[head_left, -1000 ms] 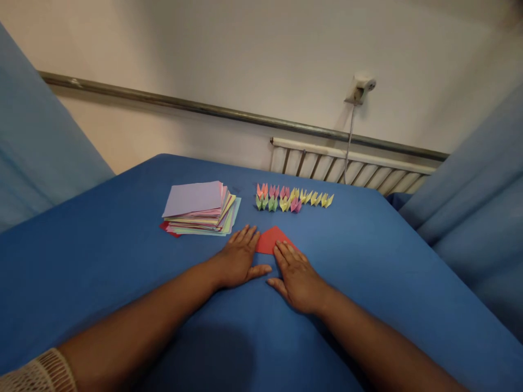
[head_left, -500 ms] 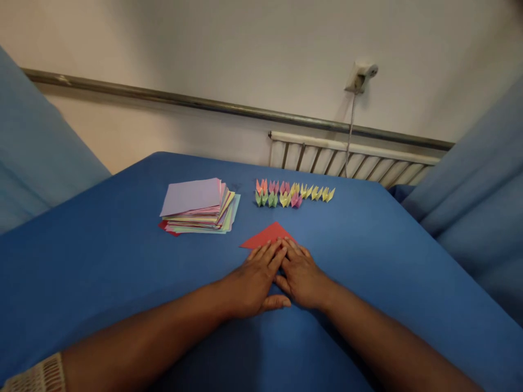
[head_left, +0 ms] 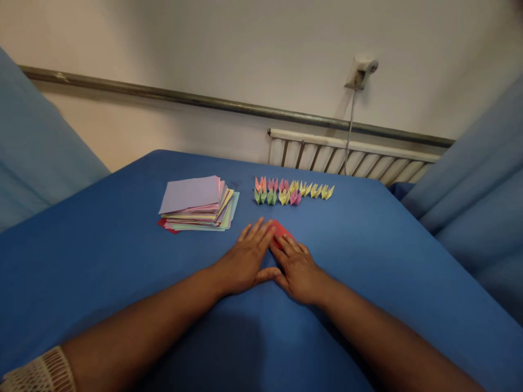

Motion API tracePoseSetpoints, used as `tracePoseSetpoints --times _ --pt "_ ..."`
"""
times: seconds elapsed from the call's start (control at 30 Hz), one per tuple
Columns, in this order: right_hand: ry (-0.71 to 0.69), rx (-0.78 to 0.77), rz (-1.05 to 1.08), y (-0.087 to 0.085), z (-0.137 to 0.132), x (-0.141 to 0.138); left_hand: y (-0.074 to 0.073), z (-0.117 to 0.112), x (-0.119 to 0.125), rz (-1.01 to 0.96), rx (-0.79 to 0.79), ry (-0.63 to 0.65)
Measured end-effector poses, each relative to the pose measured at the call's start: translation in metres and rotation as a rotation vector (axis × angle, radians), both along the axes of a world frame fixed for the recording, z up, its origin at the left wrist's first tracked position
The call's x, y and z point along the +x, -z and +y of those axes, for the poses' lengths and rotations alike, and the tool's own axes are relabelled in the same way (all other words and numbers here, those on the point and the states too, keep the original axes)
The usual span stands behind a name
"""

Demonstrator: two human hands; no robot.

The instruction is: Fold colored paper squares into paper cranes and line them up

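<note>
A folded sheet of red paper (head_left: 280, 228) lies on the blue-covered table, partly hidden under my fingers. My left hand (head_left: 249, 256) rests palm down over its left side with the fingers stretched out and the thumb pointing right. On the paper's near side lies my right hand (head_left: 297, 267), fingers extended and flat, pressing on it. The two thumbs meet or nearly meet below the paper. Small folded paper cranes (head_left: 284, 196) in orange, pink, green and yellow stand in two rows just beyond the hands.
To the left is a stack of coloured paper (head_left: 190, 194), lilac on top, a red corner poking out below. The blue table (head_left: 122, 228) reaches back towards a radiator (head_left: 318, 152) and a metal pipe (head_left: 204, 102). Blue curtains (head_left: 482, 179) hang on both sides.
My left hand has moved up and left over the paper's left side. The long left point of the red triangle no longer shows; less of the paper is visible.
</note>
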State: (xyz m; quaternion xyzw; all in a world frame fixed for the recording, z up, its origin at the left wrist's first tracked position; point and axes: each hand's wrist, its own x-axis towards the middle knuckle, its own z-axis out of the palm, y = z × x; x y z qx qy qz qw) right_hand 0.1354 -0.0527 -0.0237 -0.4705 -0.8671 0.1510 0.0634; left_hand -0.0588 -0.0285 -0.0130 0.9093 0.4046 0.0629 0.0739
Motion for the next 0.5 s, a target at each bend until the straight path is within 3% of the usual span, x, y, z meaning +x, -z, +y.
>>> tracePoseSetpoints --times 0.1,0.23,0.5 --pt "-0.017 -0.013 0.003 -0.001 0.001 0.000 0.001 -0.006 0.007 -0.017 -0.096 0.122" --pt "0.021 -0.013 -0.053 -0.006 -0.003 0.002 0.003 -0.006 0.006 0.057 -0.109 0.078" --pt "0.113 0.032 -0.213 -0.032 -0.015 0.018 -0.003 -0.003 -0.001 0.121 -0.126 0.098"
